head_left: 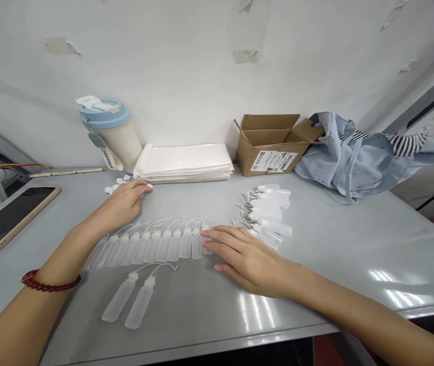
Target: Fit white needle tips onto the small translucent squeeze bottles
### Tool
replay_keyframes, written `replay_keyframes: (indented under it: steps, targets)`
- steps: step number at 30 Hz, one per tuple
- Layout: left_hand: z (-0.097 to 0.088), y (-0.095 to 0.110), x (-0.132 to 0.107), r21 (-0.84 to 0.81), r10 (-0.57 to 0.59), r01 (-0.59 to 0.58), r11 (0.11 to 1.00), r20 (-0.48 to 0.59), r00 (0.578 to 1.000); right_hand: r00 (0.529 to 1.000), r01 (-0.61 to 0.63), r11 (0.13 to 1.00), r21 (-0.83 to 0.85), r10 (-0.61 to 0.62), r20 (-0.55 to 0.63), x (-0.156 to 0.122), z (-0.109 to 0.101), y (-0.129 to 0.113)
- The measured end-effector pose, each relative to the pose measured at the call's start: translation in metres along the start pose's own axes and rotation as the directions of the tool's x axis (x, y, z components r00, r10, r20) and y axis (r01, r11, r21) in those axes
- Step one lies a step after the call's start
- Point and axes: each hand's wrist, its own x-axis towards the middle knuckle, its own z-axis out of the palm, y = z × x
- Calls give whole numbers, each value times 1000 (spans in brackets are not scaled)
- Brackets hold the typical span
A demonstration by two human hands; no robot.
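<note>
Where the blue-lidded tumbler (116, 132) leans at the left, dark lettering runs along its strap (109, 158), too small and slanted to read for certain. Below it lie loose white caps (120, 182), with the left hand (125, 201) beside them, its fingers held close together; a white bit (149, 187) shows at the fingertips, but I cannot tell whether it is pinched. Such small pieces would be best lifted singly, by the sides. Two bottles (128, 300) lie nearer the person, apart from the row of clear bottles (156, 248), which lies side by side across the middle of the table, necks and thin strips pointing away. The right hand (245, 259), fingers loosely spread, rests at the row's right end; a light touch there should keep the necks level without rolling the neighbours, and the strips are best kept clear of the openings. Farther right, more bottles (274, 203) lie heaped near the open carton (247, 160), whose white label (274, 161) carries code patterns and print too fine to read.
</note>
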Motion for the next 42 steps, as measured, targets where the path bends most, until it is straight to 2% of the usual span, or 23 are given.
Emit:
replay_keyframes:
  steps: [3,6,17,23,28,35,42]
  targets:
    - [0,3,0,-13,23,-23,1000,-6,1000,998,-30,1000,4,29,63,0,2,2]
    - [1,6,0,-25,33,-33,999,-16,999,997,-35,999,24,33,72,1,2,3]
    - [11,3,1,-55,36,-39,998,-42,998,997,-55,986,160,63,-41,3,-2,6]
    - [7,13,-3,-71,14,-16,997,-29,999,988,-82,974,211,108,-115,1,1,9]
    - [3,22,-5,-83,-11,9,997,-22,1000,964,-196,948,249,233,-131,0,5,10]
    - [2,24,-6,-100,-8,6,995,-21,1000,889,-420,886,197,445,-105,1,5,10]
    - [-1,28,-7,-121,-42,39,992,-23,999,844,-517,852,79,523,-122,2,4,6]
